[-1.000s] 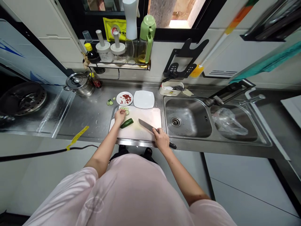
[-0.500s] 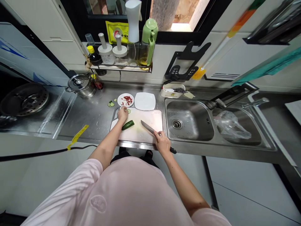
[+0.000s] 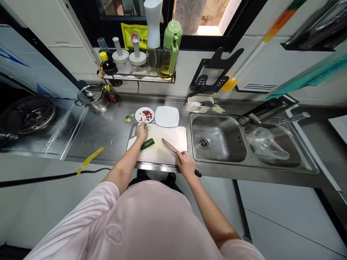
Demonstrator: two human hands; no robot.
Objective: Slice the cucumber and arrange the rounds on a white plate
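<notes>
A kitchen knife [image 3: 169, 145] is in my right hand [image 3: 187, 164], closed round its black handle. Its blade points up and left over the white cutting board [image 3: 168, 157]. My left hand [image 3: 141, 131] is at the board's upper left, fingers curled together; what they hold, if anything, is hidden. Just right of those fingertips is a pale green cucumber slice [image 3: 149, 128]. A piece of dark green cucumber [image 3: 148, 144] lies on the board between my hands, below the left one. Beyond the board stand a plate with chopped red pieces [image 3: 137, 117] and a white plate [image 3: 167, 116].
Several green scraps [image 3: 127, 119] lie on the steel counter to the left. A lidded pot [image 3: 93, 99] and a black pan [image 3: 25, 113] stand farther left. Right of the board is a double sink [image 3: 219, 139] with a plastic bag [image 3: 267, 143]. A seasoning rack [image 3: 139, 77] hangs above.
My right hand and the knife have shifted very slightly left. My left hand and the cucumber stay in nearly the same place.
</notes>
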